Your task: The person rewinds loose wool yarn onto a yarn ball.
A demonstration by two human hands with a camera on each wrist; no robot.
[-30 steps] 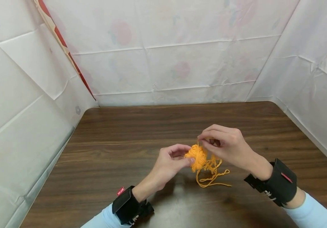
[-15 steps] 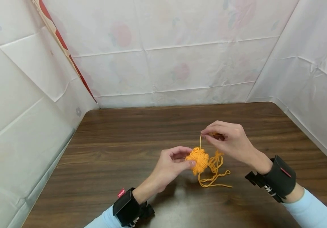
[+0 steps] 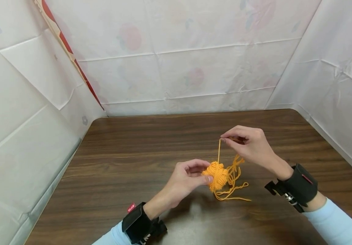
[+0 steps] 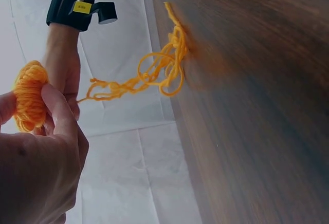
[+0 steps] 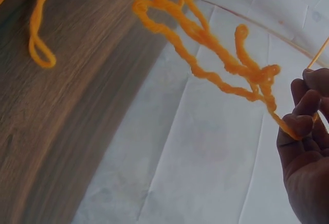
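At frame centre, the yarn ball point(image 3: 215, 174) is being pinched by the left hand point(image 3: 184, 180), while a strand point(image 3: 219, 151) is being clamped taut above by the right hand point(image 3: 249, 144). Trailing loops point(image 3: 232, 185) risk being snagged into knots.

Orange yarn ball point(image 3: 216, 175) held just above the table point(image 3: 127, 163), one strand point(image 3: 219, 151) pulled taut upward.
The small, loosely wound ball is pinched between thumb and fingers point(image 3: 207, 177) of the left hand point(image 3: 184, 182). A single strand is drawn straight up from it and pinched by the right hand point(image 3: 249, 144). A tangle of loose loops point(image 3: 232, 185) hangs from the ball's right side, its lower loops resting on the table.
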